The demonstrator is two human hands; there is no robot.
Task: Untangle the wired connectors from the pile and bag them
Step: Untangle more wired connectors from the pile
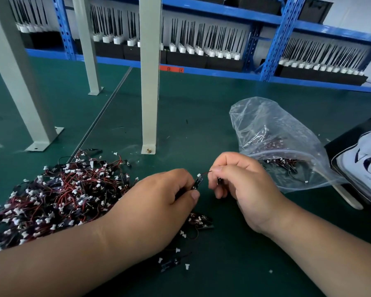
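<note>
Three posts [149, 82] behind connector pile [58, 196]

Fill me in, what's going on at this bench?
A person is sorting wired connectors by hand. The left hand grips one connector by its black body, and the right hand pinches its red wire, held just above the bench. A big tangled pile sits to the left. The open bag on the right already holds some. A few strays lie between the forearms.
</note>
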